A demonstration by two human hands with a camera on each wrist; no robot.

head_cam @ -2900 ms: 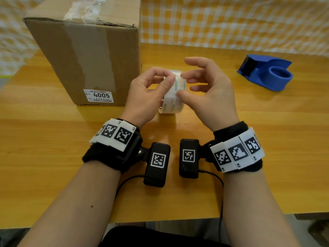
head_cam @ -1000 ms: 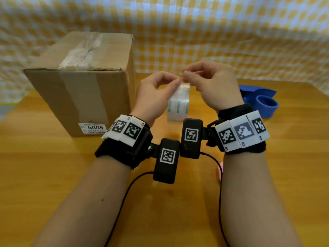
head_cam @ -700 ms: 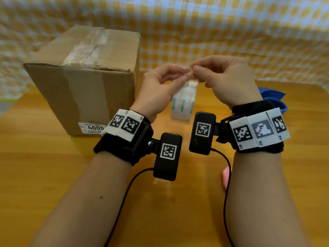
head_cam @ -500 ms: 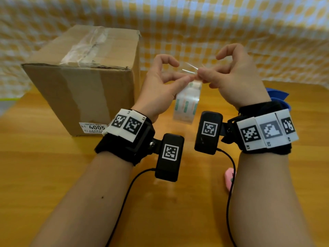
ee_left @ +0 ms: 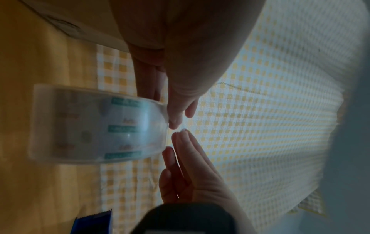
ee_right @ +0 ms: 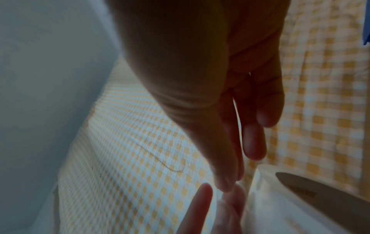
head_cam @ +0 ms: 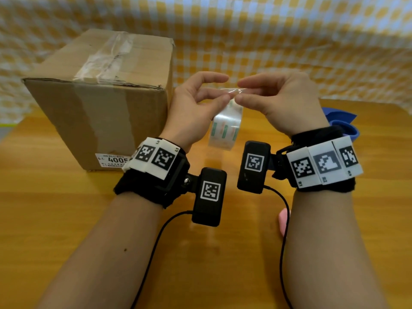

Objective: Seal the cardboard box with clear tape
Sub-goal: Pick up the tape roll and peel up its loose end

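Observation:
The cardboard box (head_cam: 100, 103) stands on the left of the wooden table (head_cam: 55, 208), its top seam covered with wrinkled old tape. Right of the box, both hands are raised above the table. My left hand (head_cam: 221, 94) and right hand (head_cam: 242, 92) meet fingertip to fingertip and pinch the peeled free end of the clear tape (head_cam: 233, 91). The tape roll (head_cam: 226, 128) hangs tilted just below the fingertips. In the left wrist view the roll (ee_left: 96, 125) sits left of the touching fingertips (ee_left: 176, 120). The right wrist view shows only the roll's edge (ee_right: 300, 205).
A blue tape dispenser (head_cam: 341, 123) lies on the table behind my right wrist. A small pink object (head_cam: 283, 220) peeks out beside my right forearm. A yellow checked cloth (head_cam: 267, 41) hangs along the back of the table.
Both hands rose from the table with the roll. The tape's end came loose, and the roll now dangles from it. My fingers have drawn together on the strip.

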